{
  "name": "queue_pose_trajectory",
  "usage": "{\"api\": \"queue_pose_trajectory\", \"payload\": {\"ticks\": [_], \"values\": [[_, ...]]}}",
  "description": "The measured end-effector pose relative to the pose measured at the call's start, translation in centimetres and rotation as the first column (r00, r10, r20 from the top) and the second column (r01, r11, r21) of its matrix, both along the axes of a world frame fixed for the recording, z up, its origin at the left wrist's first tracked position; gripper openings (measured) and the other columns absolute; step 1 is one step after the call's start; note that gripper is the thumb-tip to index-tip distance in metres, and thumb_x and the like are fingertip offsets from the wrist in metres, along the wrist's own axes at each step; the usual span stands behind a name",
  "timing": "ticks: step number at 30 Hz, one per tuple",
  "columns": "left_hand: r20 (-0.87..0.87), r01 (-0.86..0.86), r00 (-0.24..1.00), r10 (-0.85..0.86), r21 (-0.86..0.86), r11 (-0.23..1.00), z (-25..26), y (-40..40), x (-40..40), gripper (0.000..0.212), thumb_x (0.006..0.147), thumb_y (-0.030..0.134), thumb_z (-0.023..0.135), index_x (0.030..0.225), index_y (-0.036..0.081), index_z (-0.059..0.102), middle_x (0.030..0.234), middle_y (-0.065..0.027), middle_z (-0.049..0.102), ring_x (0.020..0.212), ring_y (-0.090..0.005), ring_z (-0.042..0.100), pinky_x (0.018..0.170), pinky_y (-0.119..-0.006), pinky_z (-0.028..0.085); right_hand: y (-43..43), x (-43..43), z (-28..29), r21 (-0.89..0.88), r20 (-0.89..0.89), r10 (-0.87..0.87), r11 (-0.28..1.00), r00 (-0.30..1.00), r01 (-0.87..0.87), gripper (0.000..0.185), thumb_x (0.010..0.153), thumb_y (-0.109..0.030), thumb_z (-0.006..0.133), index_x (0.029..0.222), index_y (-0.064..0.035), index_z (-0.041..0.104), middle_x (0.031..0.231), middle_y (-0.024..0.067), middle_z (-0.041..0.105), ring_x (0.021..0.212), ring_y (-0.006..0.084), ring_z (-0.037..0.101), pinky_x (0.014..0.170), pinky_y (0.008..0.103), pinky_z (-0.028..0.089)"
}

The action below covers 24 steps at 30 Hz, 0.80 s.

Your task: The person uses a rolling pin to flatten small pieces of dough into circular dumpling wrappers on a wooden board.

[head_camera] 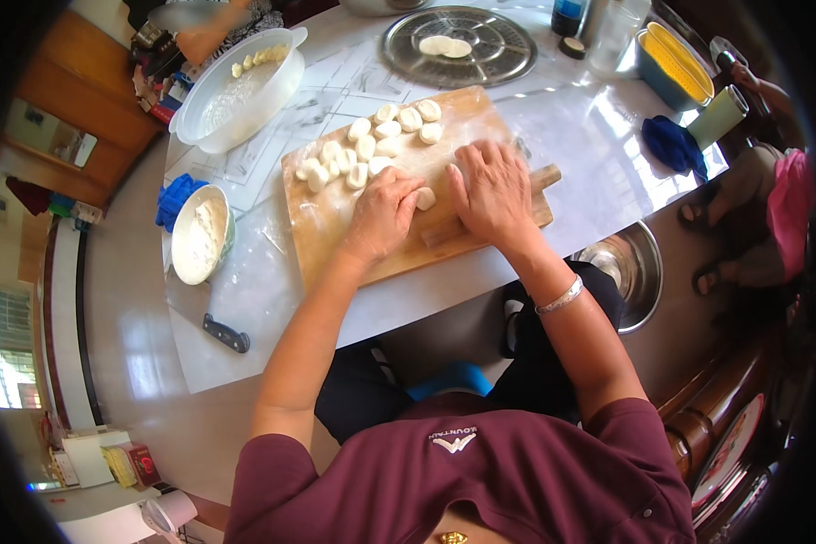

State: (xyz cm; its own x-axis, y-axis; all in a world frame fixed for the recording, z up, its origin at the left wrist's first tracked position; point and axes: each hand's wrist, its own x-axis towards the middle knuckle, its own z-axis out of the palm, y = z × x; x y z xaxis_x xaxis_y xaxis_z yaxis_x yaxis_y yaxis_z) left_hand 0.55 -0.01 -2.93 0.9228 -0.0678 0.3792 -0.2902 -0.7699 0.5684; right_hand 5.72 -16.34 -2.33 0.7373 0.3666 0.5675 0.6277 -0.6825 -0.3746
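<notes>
A wooden cutting board (326,224) dusted with flour lies on the table before me. My left hand (384,212) pinches the edge of a small flattened dough piece (425,198) near the board's middle. Palm down, my right hand (495,187) covers most of a wooden rolling pin (546,177), its fingers stretched forward past it. One end of the pin sticks out to the right of the hand. Beyond my left hand, several floured dough pieces (365,147) sit close together on the board.
A bowl of flour (198,238) and a black-handled knife (226,333) are at left, beside a blue cloth (177,198). Farther off stand a white plastic basin (194,112) with dumplings and a steel tray (408,64) holding two wrappers (445,46). Another person's legs (741,204) show at right.
</notes>
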Motion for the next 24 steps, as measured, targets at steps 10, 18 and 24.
{"api": "queue_pose_trajectory", "payload": {"ticks": [10,18,24], "values": [[-0.328,0.010,0.941,-0.084,-0.220,0.976,1.0,0.6,0.8,0.016,0.077,0.005,0.053,0.088,0.002,0.064,0.073,-0.0073,0.055,0.063,-0.0160,0.053,0.058,-0.027,0.043,3.6,3.9,0.2,-0.164,-0.186,-0.177,0.975,0.966,0.148,0.036,0.083,-0.031,0.045,0.093,0.0020,0.056,0.103,0.0199,0.051,0.105,0.0342,0.044,0.088,0.0428,0.034],[-0.515,0.035,0.837,-0.184,-0.284,0.958,2.8,0.6,2.2,0.011,0.073,0.009,0.060,0.078,0.000,0.054,0.067,-0.0041,0.055,0.062,-0.0107,0.052,0.058,-0.025,0.044,2.3,3.2,-0.1,-0.057,-0.141,-0.008,0.998,0.990,0.000,0.034,0.082,-0.031,0.048,0.088,0.0007,0.057,0.094,0.0173,0.054,0.104,0.0294,0.046,0.086,0.0361,0.038],[-0.584,-0.138,0.792,-0.178,-0.455,0.880,2.1,0.4,0.7,0.012,0.078,0.009,0.059,0.086,0.001,0.056,0.076,-0.0004,0.056,0.061,-0.0059,0.051,0.054,-0.019,0.044,-2.3,-2.0,-0.5,-0.186,0.091,0.090,0.980,0.992,-0.071,0.037,0.079,-0.031,0.050,0.100,-0.0015,0.054,0.105,0.0154,0.051,0.102,0.0290,0.046,0.085,0.0399,0.036]]}}
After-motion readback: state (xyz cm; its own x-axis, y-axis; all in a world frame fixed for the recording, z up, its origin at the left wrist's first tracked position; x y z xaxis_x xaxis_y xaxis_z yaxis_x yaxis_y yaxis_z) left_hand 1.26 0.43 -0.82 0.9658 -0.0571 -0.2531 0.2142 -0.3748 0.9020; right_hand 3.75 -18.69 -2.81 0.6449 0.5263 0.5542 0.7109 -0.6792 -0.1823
